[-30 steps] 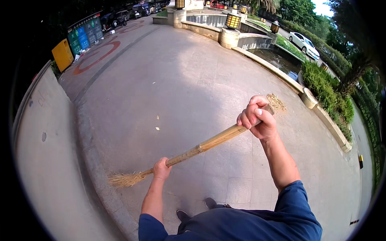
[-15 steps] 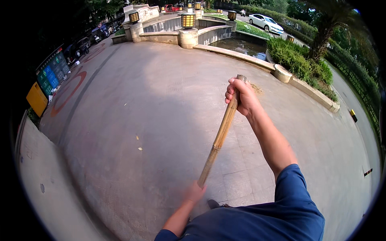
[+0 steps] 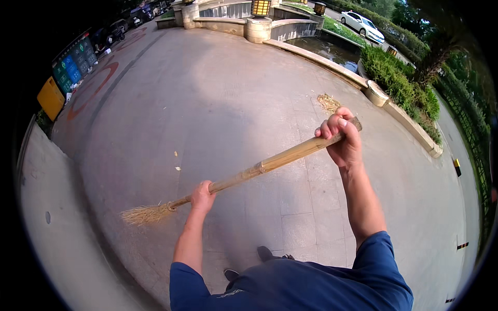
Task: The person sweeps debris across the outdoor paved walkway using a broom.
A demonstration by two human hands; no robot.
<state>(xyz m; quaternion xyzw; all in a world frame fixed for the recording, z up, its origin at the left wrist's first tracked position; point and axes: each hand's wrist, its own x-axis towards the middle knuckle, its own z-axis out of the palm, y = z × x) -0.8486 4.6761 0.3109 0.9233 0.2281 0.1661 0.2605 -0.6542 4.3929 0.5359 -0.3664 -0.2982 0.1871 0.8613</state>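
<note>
A broom with a bamboo handle (image 3: pixel 262 167) slants across in front of me, its straw head (image 3: pixel 148 213) low at the left over the paving. My left hand (image 3: pixel 203 196) is wrapped round the lower handle, a short way above the straw. Near the top end, my right hand (image 3: pixel 342 136) grips the handle, fingers curled over it. Whether the straw touches the ground I cannot tell. Two small pale leaves (image 3: pixel 177 168) lie on the ground ahead of the handle. Beyond my right hand sits a small heap of dry leaves (image 3: pixel 328 102).
A low stone wall (image 3: pixel 316 61) edges a pool at the back, with shrubs (image 3: pixel 386 67) to its right. Waste bins (image 3: pixel 72 65) and a yellow panel (image 3: pixel 51 98) stand far left. A raised strip (image 3: pixel 57 207) runs along the left. A white car (image 3: pixel 362 26) is far off.
The broom has swung from steep to nearly level, its head coming into view at the left. My left hand has moved left and up; my right hand moved right and slightly down.
</note>
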